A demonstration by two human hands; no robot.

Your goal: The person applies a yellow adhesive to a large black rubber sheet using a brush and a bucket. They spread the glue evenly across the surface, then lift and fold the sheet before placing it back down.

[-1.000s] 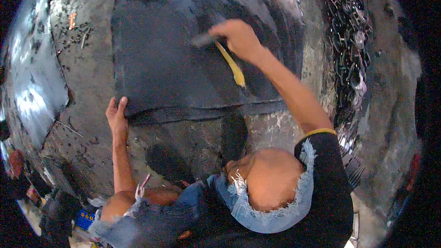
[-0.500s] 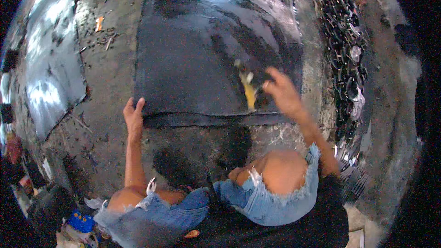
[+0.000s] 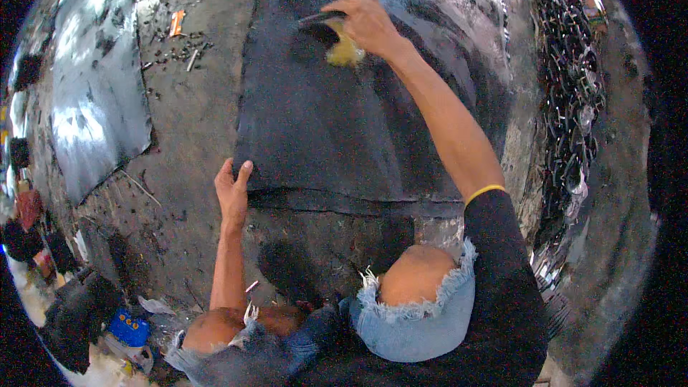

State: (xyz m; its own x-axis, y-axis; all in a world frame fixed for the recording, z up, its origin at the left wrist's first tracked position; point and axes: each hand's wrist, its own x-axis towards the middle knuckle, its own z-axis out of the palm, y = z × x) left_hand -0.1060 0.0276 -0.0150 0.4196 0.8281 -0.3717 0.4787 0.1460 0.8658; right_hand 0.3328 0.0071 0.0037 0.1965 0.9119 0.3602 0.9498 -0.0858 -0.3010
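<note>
A large dark sheet (image 3: 308, 129) with a glossy far part lies flat on the ground in front of me. My left hand (image 3: 233, 190) rests at its near left corner, thumb and fingers apart, the thumb over the sheet's edge. Over the sheet's far middle, my right hand (image 3: 365, 25) is closed on a dark and yellow tool (image 3: 344, 51). Motion smears the tool, so its exact kind does not show. At the near edge, a second dark layer (image 3: 344, 204) shows under the sheet.
Another shiny dark sheet (image 3: 100, 93) lies to the left. Between the sheets are an orange piece (image 3: 177, 23) and small scraps. Along the right runs a heap of black strips or loops (image 3: 570, 100). A blue packet (image 3: 129, 326) lies at lower left, near my knee.
My right hand has moved forward and left across the sheet, with the yellow tool moving likewise. My left hand stays at the sheet's corner. The whole view has shifted slightly.
</note>
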